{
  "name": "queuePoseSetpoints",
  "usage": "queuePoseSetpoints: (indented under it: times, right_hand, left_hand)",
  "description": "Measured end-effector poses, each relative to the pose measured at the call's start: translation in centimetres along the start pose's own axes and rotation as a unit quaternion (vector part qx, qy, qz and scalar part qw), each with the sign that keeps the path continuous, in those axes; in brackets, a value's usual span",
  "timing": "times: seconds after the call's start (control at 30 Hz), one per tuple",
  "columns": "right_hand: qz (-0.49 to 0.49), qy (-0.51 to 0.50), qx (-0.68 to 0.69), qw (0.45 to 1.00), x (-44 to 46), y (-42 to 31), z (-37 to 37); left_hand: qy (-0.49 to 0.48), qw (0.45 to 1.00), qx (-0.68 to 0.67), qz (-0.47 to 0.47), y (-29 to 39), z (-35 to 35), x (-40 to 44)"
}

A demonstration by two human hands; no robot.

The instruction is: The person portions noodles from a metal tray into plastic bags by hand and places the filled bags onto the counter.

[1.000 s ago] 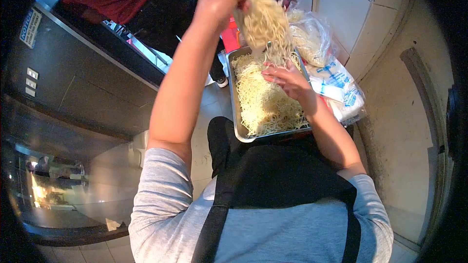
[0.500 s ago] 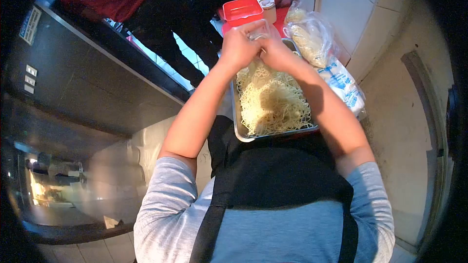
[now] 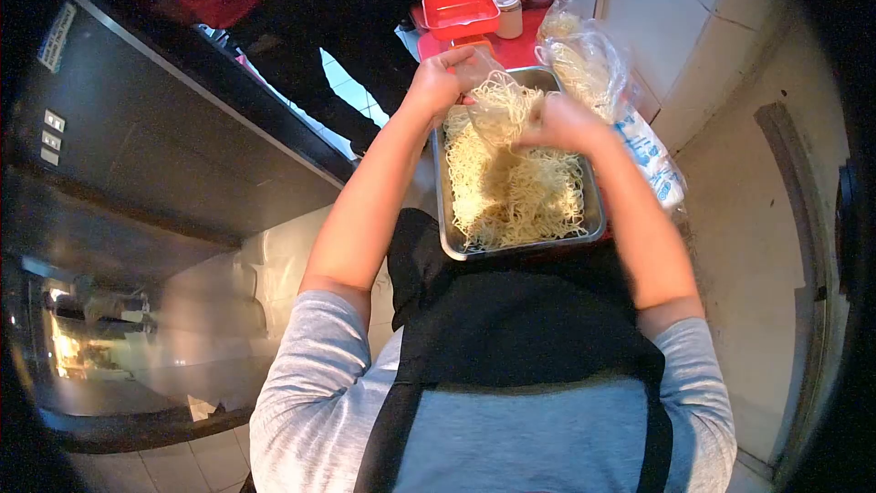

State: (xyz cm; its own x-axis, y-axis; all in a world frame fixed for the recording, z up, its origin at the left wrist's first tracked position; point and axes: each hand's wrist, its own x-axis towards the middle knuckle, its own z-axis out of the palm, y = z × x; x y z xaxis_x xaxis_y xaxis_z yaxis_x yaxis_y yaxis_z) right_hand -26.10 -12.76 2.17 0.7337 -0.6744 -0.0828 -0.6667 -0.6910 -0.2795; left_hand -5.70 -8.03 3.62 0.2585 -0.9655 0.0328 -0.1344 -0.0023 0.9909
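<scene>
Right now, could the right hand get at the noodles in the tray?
Probably yes: the noodles in the tray lie uncovered near the right hand, though it seems busy at the plastic bag.

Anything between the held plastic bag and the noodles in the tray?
Nothing visible: the clear bag, held by the left hand, is above the noodles in the metal tray. The right hand, blurred, is beside the bag.

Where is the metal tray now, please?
In the head view, the metal tray sits just right of centre, between the black apron and the red container, left of the printed packet.
</scene>
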Motion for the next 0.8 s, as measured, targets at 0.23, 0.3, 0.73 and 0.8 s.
queuePoseSetpoints:
  times: [0.23,0.3,0.73,0.8]
  right_hand:
    - [-0.050,0.048,0.101,0.992,-2.1,2.6,5.9]
    - [-0.053,0.106,0.119,0.986,-3.3,0.4,-0.2]
    - [-0.067,0.041,-0.026,0.997,-2.4,0.0,12.1]
    - [-0.116,0.083,0.046,0.989,-2.0,0.7,12.0]
  left_hand:
    - [0.132,0.860,0.408,0.275,-1.1,0.6,0.4]
    - [0.090,0.864,0.410,0.278,-1.0,0.1,0.3]
    - [-0.050,0.963,0.257,0.063,0.9,0.3,-0.8]
    - [-0.061,0.979,0.184,0.063,1.2,0.7,-1.0]
